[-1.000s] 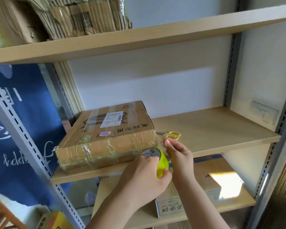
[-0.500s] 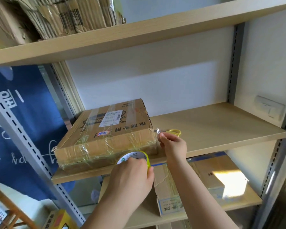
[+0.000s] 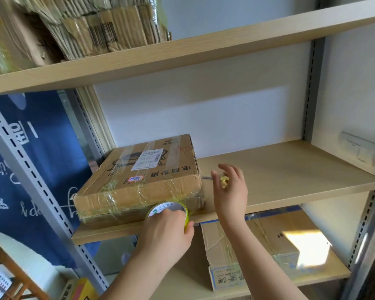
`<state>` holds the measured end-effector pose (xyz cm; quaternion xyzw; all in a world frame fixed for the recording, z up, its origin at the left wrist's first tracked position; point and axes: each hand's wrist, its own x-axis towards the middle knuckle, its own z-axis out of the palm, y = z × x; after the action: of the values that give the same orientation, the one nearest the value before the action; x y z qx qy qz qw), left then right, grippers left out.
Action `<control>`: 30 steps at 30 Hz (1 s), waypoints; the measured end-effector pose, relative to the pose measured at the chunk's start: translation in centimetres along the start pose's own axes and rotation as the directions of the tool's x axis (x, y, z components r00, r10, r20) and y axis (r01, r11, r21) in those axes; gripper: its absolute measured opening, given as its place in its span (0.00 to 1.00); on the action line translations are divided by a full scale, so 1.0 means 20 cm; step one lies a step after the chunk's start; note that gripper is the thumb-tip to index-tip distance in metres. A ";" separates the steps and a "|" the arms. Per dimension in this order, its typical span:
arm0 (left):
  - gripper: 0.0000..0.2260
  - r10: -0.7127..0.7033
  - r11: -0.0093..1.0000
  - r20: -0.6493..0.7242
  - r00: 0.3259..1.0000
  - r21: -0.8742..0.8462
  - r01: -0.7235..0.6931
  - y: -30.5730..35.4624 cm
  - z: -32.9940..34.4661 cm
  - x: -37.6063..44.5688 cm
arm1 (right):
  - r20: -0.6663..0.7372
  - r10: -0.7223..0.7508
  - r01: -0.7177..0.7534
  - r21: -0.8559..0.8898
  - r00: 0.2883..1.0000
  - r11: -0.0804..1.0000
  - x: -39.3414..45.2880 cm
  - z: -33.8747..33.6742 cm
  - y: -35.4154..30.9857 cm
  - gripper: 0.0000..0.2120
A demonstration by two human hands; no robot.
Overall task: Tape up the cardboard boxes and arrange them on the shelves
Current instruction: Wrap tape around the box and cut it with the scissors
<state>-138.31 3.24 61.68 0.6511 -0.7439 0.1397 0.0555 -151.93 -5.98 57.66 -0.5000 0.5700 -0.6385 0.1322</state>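
The middle shelf carries the box at its left end, lying flat and set at a slight angle, its front face close to the shelf's front edge. Clear tape already wraps the box's top and front; the near-right corner looks crinkled and only loosely covered. A second box sits on the shelf below, its top flap seam showing a tear line. My left hand grips the tape roll, fingers curled around the roll's rim, and holds it against the lower front face of the box near that right corner. My right hand is just beside the box's right side, fingers spread and loosely curved over the yellow handles of the scissors; I cannot tell whether the fingers are through the loops. The blade tips point toward the box and lie on the shelf. I judge the step in hand to be finishing a tape run on this box. The next move calls for closing my right fingers on the scissors, bringing the blades to the strip between roll and box, and cutting while the left hand keeps the strip taut.
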 end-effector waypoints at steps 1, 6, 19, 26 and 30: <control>0.15 0.004 1.000 -0.011 1.000 -0.005 -0.004 0.00 0.01 0.00 | -0.021 -0.138 0.139 0.000 0.990 0.990 -0.01 -0.01 -0.04 0.14; 0.15 0.013 0.999 -0.020 1.000 0.041 -0.012 -0.02 0.02 0.00 | 0.214 -0.723 0.752 -0.118 0.657 0.649 0.00 0.12 -0.08 0.19; 0.20 0.276 0.955 -0.187 0.943 0.161 -0.248 -0.48 -0.03 -0.06 | 0.154 -0.801 0.747 -0.493 0.579 0.446 0.10 0.23 -0.01 0.19; 0.21 0.063 0.980 -0.398 0.915 0.199 0.019 -0.69 0.02 -0.11 | 0.174 -0.801 0.730 -0.553 0.573 0.402 0.06 0.23 -0.06 0.14; 0.21 -0.051 0.982 -0.412 0.910 0.145 0.121 -0.69 0.03 -0.11 | 0.104 -0.753 0.660 -0.571 0.649 0.489 -0.03 0.28 -0.19 0.14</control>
<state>-124.40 3.67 62.41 0.6423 -0.6723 0.3313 0.1605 -145.66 -7.70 59.76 -0.6517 0.4823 -0.4755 -0.3413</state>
